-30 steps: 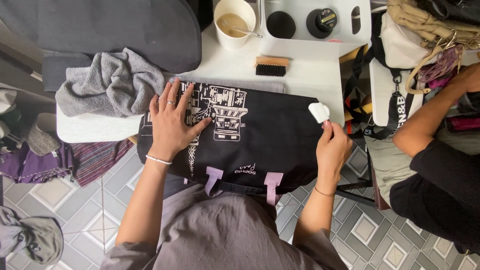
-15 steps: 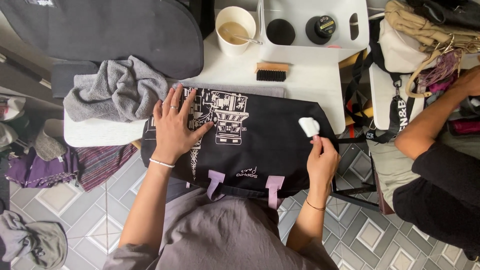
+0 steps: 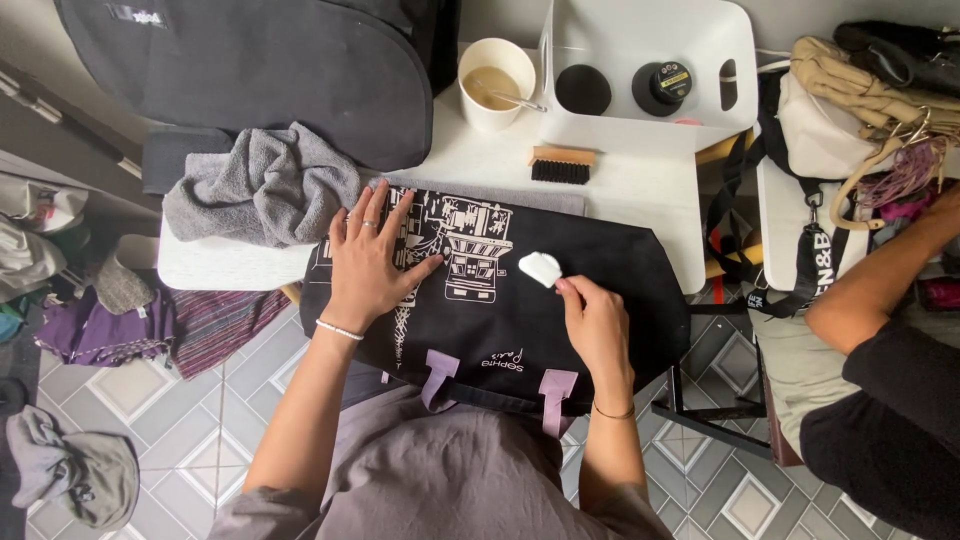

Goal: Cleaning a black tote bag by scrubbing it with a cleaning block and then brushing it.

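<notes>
- Our left hand (image 3: 368,262) lies flat, fingers spread, on the black tote bag (image 3: 500,300), which lies on the white table (image 3: 640,190).
- Our right hand (image 3: 597,325) pinches a small white pad (image 3: 541,268) against the bag's white print.
- A wooden brush (image 3: 562,165) and a grey towel (image 3: 262,185) lie nearby.

Grey tiled floor (image 3: 200,450) with diamond pattern, clothes scattered at left. White worktop (image 3: 640,190) against a pale wall (image 3: 500,15). Even, soft light. Black stool frame (image 3: 700,410) at right.
</notes>
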